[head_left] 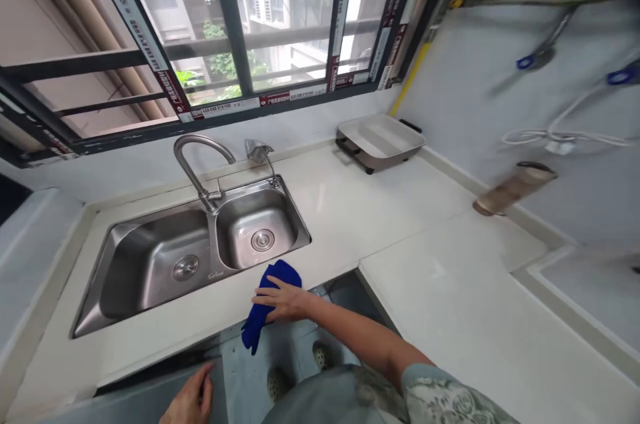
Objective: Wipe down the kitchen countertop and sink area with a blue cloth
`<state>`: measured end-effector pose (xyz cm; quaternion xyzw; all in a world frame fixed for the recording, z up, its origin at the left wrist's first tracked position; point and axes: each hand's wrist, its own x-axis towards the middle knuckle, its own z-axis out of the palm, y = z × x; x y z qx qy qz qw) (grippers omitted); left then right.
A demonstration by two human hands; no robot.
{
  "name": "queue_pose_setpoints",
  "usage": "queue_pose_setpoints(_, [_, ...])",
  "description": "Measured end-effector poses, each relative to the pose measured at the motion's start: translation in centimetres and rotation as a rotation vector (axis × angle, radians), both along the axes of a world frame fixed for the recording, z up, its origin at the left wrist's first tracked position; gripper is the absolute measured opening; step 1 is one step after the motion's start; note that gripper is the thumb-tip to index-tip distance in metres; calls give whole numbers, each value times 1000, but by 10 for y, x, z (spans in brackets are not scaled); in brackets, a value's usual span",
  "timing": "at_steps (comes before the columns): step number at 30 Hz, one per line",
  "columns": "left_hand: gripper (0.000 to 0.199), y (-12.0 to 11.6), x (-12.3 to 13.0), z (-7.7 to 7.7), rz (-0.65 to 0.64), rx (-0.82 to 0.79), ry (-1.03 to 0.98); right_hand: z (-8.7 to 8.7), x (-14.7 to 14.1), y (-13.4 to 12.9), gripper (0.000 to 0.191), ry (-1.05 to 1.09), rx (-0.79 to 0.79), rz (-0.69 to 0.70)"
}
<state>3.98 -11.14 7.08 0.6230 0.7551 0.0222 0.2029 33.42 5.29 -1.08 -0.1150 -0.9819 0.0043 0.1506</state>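
Observation:
My right hand [283,301] lies over a blue cloth [285,272] at the front edge of the white countertop [325,241], just in front of the smaller sink bowl. Its fingers are bent across the cloth and keep hold of it, while the lower end of the cloth hangs past the edge. At the bottom left, my left hand [190,401] is partly cut off by the frame. Its fingers are loosely bent and a little apart, with nothing seen in them, near the cabinet front below the counter.
A steel double sink [214,244] with a curved faucet [193,161] is set into the counter under the window. A shallow electric pan [383,141] stands in the far corner. Along the right wall is a brown cylindrical object [515,189]. A yellow pipe [410,81] runs down the wall.

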Motion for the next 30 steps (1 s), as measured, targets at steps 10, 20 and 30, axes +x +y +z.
queue_pose_setpoints(10, [31, 92, -3, -26, -174, 383, -152, 20, 192, -22, 18, -219, -183, -528])
queue_pose_setpoints(20, [33, 136, 34, -16, 143, 209, -95, 27, 220, -130, 27, -299, -273, -1066])
queue_pose_setpoints(30, [33, 136, 37, -31, 79, 281, -150, 18, 217, -319, 30, -257, -267, -1321])
